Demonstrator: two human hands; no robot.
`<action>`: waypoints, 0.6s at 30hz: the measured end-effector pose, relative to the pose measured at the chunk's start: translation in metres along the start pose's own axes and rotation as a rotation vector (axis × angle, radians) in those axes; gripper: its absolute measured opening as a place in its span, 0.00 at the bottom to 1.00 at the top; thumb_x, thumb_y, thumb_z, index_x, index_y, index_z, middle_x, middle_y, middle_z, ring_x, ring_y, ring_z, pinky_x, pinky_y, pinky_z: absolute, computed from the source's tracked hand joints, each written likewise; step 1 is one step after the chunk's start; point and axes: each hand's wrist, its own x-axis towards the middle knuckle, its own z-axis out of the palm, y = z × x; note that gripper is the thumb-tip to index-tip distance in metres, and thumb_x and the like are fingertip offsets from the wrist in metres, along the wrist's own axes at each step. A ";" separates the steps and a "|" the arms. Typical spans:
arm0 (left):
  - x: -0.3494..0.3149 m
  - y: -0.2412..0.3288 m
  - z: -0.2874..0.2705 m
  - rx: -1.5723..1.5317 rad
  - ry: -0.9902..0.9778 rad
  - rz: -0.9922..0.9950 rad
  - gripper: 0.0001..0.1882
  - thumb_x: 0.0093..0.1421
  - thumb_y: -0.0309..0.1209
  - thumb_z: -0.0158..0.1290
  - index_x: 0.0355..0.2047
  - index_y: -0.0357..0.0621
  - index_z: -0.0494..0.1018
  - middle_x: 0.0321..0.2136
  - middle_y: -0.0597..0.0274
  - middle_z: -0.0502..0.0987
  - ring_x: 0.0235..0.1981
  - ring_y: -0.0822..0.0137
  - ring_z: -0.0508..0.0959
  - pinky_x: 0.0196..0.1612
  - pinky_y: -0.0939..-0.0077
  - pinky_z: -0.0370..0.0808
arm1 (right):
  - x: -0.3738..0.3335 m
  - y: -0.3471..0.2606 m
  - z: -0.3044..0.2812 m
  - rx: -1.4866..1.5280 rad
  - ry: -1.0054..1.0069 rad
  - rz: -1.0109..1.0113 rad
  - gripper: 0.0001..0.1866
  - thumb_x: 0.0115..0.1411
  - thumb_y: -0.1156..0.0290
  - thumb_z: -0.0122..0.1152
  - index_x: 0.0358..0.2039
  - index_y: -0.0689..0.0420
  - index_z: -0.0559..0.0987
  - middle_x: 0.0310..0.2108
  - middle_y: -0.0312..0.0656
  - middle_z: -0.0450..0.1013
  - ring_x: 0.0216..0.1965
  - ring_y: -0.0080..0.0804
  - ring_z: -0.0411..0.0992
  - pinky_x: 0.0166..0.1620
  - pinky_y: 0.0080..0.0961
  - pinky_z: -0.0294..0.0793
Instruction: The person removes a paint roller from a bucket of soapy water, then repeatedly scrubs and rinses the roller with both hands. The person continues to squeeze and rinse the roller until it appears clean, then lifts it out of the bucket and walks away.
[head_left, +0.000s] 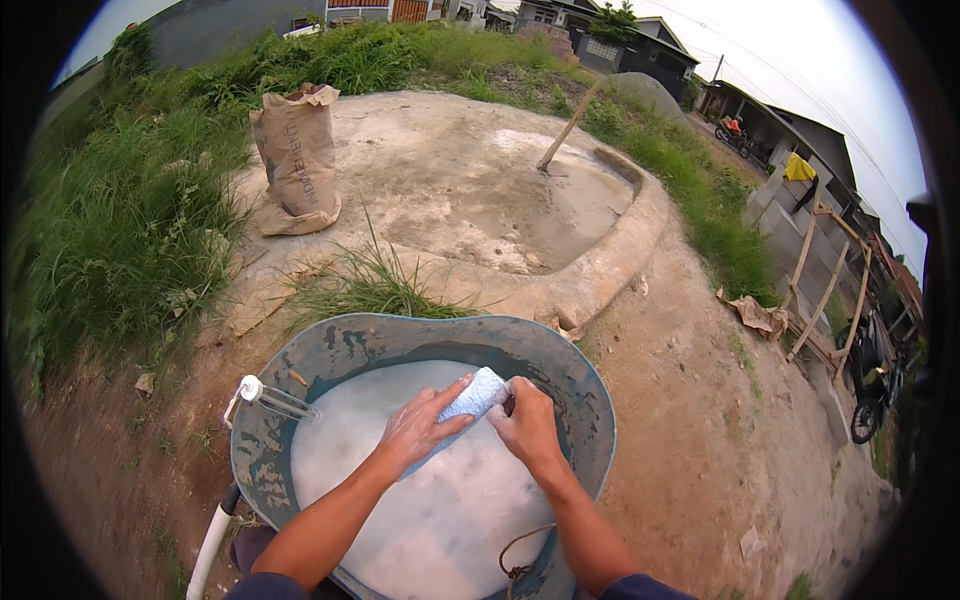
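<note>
Left hand (418, 428): bare forearm rising from lower edge, palm down, fingers extended rightward, lightly curled. Right hand (527, 424): bare forearm from lower right, fingers closed in a pinching grip, knuckles up, beside the left fingertips.

The left hand (418, 428) hides part of the pale blue bag (470, 398), the milky water conceals the tub (420, 340) bottom, both forearms are cut off at the lower edge, and the distant motorbike (735, 128) is too small to tell.

both hands, left hand (420, 428) and right hand (527, 425), grip a light blue pouch (473, 397) over a white-filled tub (570, 385).
</note>
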 end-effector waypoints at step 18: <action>0.008 -0.004 -0.001 -0.979 -0.188 -0.124 0.39 0.67 0.43 0.60 0.73 0.48 0.58 0.60 0.58 0.73 0.54 0.68 0.73 0.57 0.73 0.72 | -0.003 0.014 -0.015 0.673 0.065 0.272 0.07 0.64 0.77 0.64 0.41 0.61 0.77 0.30 0.35 0.73 0.26 0.20 0.74 0.27 0.20 0.77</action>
